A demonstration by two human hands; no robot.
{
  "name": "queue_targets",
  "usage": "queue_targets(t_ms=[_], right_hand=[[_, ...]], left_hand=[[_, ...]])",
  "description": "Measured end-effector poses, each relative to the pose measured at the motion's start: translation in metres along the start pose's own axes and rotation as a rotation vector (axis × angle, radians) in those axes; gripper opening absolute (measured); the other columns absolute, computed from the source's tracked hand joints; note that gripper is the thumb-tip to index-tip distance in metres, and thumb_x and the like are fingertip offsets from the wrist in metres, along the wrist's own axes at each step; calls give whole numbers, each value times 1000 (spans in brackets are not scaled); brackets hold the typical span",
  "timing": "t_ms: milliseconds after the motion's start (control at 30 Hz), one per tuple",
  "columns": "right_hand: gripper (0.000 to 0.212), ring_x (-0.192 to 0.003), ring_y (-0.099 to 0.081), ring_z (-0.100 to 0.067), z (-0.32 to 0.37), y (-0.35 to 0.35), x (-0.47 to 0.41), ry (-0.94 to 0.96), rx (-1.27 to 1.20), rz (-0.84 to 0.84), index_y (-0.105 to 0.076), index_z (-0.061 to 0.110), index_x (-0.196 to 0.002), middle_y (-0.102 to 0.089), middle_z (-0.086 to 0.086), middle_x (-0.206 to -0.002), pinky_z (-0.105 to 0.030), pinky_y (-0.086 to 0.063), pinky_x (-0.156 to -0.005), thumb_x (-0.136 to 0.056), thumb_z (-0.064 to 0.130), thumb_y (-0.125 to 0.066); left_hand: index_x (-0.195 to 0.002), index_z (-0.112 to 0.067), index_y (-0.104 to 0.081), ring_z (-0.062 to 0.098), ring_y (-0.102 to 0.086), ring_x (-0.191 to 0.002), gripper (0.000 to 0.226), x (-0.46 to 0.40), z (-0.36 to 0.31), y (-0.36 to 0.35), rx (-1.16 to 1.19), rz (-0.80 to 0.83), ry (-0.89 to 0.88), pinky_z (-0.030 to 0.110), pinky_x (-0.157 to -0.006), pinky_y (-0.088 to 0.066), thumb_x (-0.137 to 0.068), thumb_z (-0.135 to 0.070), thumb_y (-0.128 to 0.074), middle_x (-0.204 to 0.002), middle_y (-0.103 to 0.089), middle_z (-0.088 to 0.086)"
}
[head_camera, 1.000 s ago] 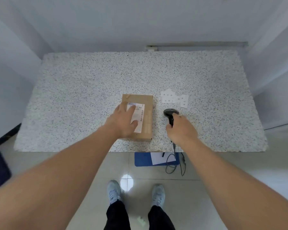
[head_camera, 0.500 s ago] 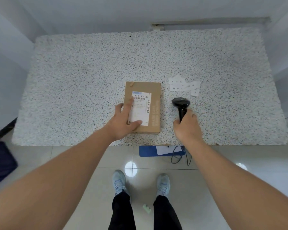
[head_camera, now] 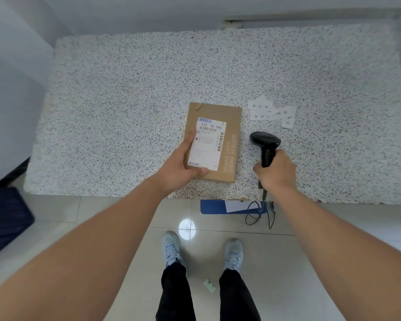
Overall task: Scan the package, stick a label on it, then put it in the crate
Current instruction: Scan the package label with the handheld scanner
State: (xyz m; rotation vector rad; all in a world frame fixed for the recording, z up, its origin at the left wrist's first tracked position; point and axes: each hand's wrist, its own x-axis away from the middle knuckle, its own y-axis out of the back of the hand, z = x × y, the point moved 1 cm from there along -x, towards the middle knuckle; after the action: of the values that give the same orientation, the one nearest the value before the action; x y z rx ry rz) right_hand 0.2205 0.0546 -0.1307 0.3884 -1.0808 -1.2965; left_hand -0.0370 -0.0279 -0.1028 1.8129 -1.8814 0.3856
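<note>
Speckled white-grey stone worktop (head_camera: 125, 112) seen against pale walls. Left hand (head_camera: 180, 169) fingers (head_camera: 189, 140) laid along left edge of flat brown cardboard package (head_camera: 227, 144), thumb pressed on near corner; package gripped, lying near front of worktop, white printed shipping label (head_camera: 207, 144) facing up. Right hand (head_camera: 276, 172) fingers closed round handle of black handheld barcode scanner (head_camera: 265, 143), just beside package on right. Small white paper labels (head_camera: 271, 112) scattered beyond scanner. Black cable (head_camera: 256, 213) hung over front edge.
</note>
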Motion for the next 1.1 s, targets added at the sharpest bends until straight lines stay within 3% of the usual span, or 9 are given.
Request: queue_targets(t_ms=[200, 333, 433, 533, 667, 767, 900, 967, 1100], right_hand=[[48, -74, -59, -3, 10, 22, 7, 58, -150, -39, -53, 21, -110, -62, 8, -88, -17, -39, -53, -75, 38, -81], [51, -75, -62, -4, 29, 42, 19, 100, -237, -67, -46, 27, -112, -62, 9, -88, -18, -43, -53, -75, 39, -80], [53, -76, -64, -6, 44, 51, 35, 123, -316, -60, -40, 33, -115, -61, 10, -88, -21, -46, -56, -78, 35, -77], [44, -72, -67, -6, 57, 57, 49, 135, -401, 8, -44, 37, -116, -63, 9, -90, -18, -49, -50, -83, 29, -72], [23, -60, -61, -6, 72, 61, 60, 154, -519, 145, -57, 30, -106, -63, 1, -84, -14, -47, -45, -88, 19, -64], [11, -64, -61, -8, 81, 60, 69, 143, -553, 208, -58, 21, -101, -61, -5, -81, -27, -53, -55, -91, 20, -63], [17, -72, -61, -16, 90, 57, 80, 135, -585, 261, -58, 11, -102, -58, -5, -80, -35, -52, -65, -94, 26, -62], [15, -72, -61, -16, 93, 57, 83, 138, -574, 266, -58, 11, -102, -57, -5, -79, -35, -53, -64, -93, 23, -61], [13, -67, -57, -13, 95, 58, 87, 139, -564, 271, -57, 12, -103, -56, -4, -78, -31, -52, -60, -92, 18, -61]], left_hand=[[-160, -50, -10, 12, -53, -131, 110, -6, -19, -7, -17, -6, -88, 29, -97, -56, -88, 6, -72, -150, -47, -10], [-159, -54, -6, 21, -49, -131, 111, -13, -29, -10, -69, -173, -141, 42, -103, -54, -89, 3, -71, -147, -38, 8], [-158, -55, -3, 17, -44, -127, 111, -19, -34, -12, -146, -308, -210, 23, -105, -41, -88, -4, -73, -144, -31, 9], [-158, -55, -4, 18, -42, -128, 112, -23, -36, -14, -185, -360, -260, 25, -104, -37, -86, -5, -72, -145, -27, 6], [-154, -63, -1, 17, -38, -124, 116, -24, -38, -17, -263, -374, -304, 27, -101, -36, -84, -3, -72, -144, -28, 10], [-151, -66, 1, 18, -37, -125, 118, -23, -40, -18, -274, -369, -312, 30, -101, -38, -85, -2, -71, -145, -26, 9], [-152, -64, 4, 3, -33, -120, 118, -22, -39, -18, -268, -370, -323, 21, -99, -39, -85, 1, -69, -153, -20, 10], [-151, -66, 4, 8, -38, -122, 118, -22, -39, -18, -253, -375, -324, 18, -96, -40, -85, 1, -68, -152, -20, 10], [-146, -72, 4, 24, -41, -127, 121, -23, -41, -17, -243, -382, -302, 35, -104, -46, -85, 2, -69, -151, -20, 9]])
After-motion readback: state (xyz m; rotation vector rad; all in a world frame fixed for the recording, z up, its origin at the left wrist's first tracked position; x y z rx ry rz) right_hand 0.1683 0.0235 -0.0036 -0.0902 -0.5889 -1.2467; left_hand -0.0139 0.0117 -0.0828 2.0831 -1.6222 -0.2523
